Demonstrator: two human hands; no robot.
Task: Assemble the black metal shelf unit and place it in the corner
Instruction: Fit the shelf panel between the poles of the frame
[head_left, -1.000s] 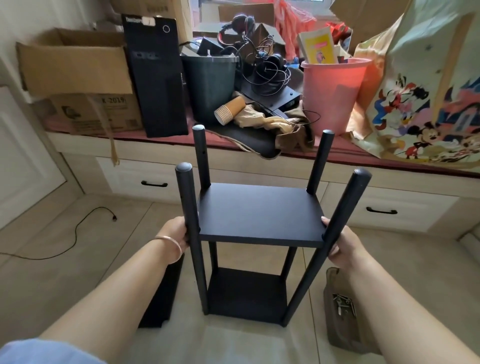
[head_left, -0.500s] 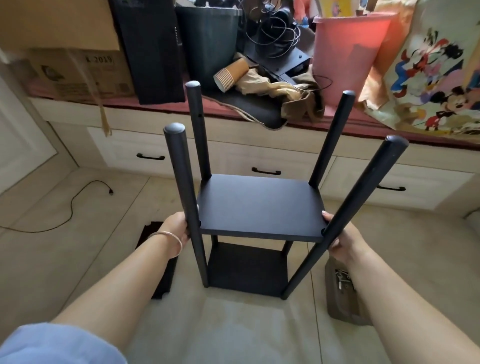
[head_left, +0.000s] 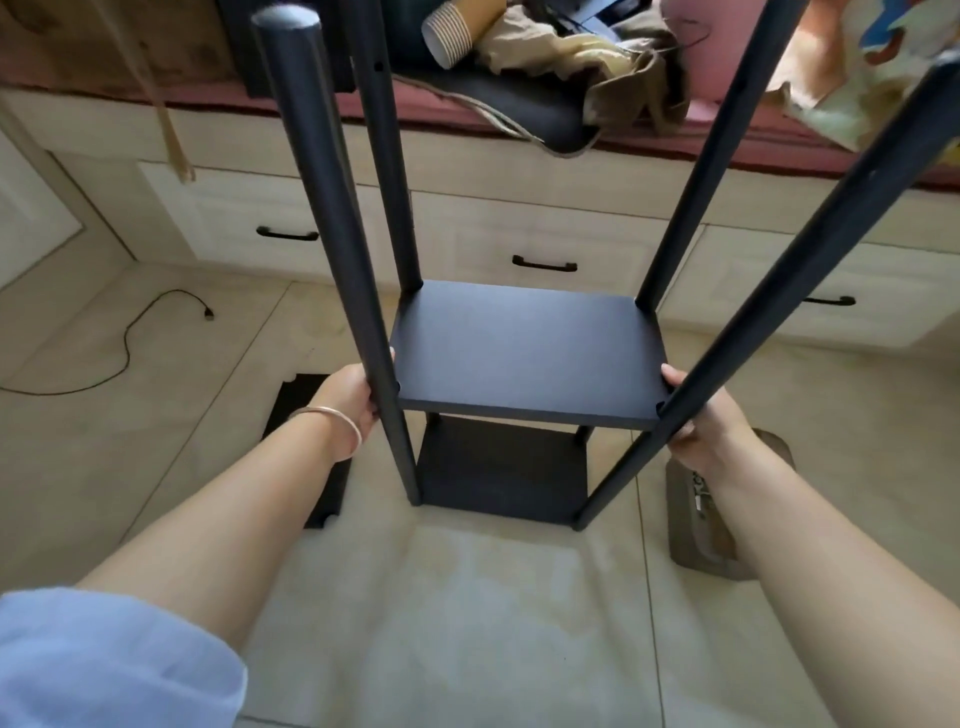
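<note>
Both grips were closed on the black shelf unit (head_left: 524, 358). The left hand (head_left: 349, 397) wrapped the near-left post (head_left: 332, 249) at the level of the middle shelf board (head_left: 527, 353), fingers curled around the tube; a bangle (head_left: 332, 421) sat on that wrist. The right hand (head_left: 698, 421) curled around the near-right post (head_left: 795, 275) at the same level, thumb resting at the board's edge. The unit stood upright on the tiled floor (head_left: 467, 597), directly in front of the person, with a lower board (head_left: 501, 470) beneath the middle one and four posts rising bare above it; no top board was fitted. A flat black panel (head_left: 306, 447) lay on the floor just left of the unit, partly hidden by the left forearm, and a brown bag (head_left: 701, 525) lay just right of it. Beyond the unit ran a drawer-fronted window seat (head_left: 519, 218) carrying a paper cup (head_left: 457, 28) and crumpled cloth. A cable (head_left: 130, 343) trailed well to the unit's left.

The step in hand was probably steadying or seating the middle board. It would be done well with equal pressure from both hands, posts kept parallel, and the board level before the remaining panel is fitted.
</note>
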